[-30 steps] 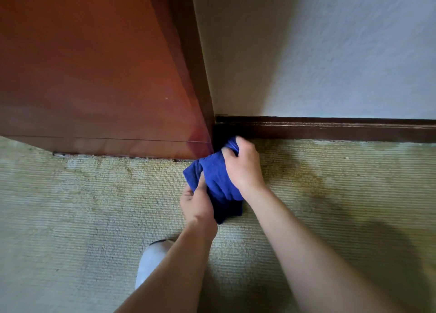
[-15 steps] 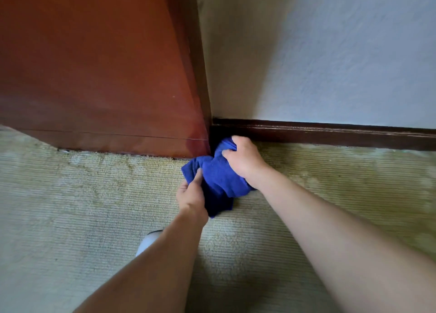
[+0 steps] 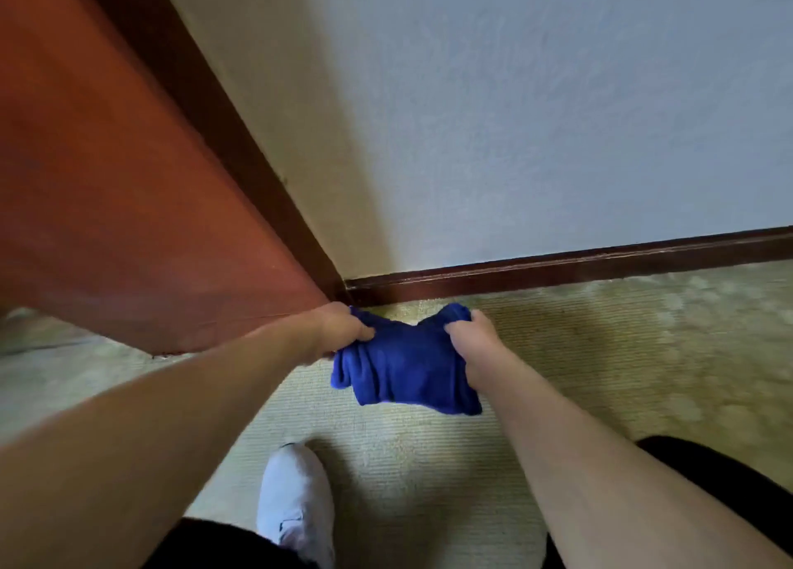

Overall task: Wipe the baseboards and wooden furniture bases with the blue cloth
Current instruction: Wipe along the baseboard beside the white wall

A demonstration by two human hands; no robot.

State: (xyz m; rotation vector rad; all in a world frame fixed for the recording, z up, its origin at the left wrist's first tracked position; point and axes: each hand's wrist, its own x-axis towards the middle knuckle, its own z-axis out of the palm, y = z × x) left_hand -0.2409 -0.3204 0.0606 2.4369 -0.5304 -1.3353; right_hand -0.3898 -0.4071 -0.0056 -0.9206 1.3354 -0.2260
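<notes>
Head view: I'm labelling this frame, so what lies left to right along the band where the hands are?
Wooden furniture panel → left hand → blue cloth → right hand → bare carpet.

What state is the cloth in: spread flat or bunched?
Bunched: the cloth hangs in folds, gripped by the left hand and right hand.

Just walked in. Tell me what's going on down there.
A person crouches on the carpet in a corner, holding a blue cloth in both hands: left hand gripping one end, right hand the other. The cloth hangs between them, just short of the dark baseboard and the reddish wooden furniture base.
</notes>
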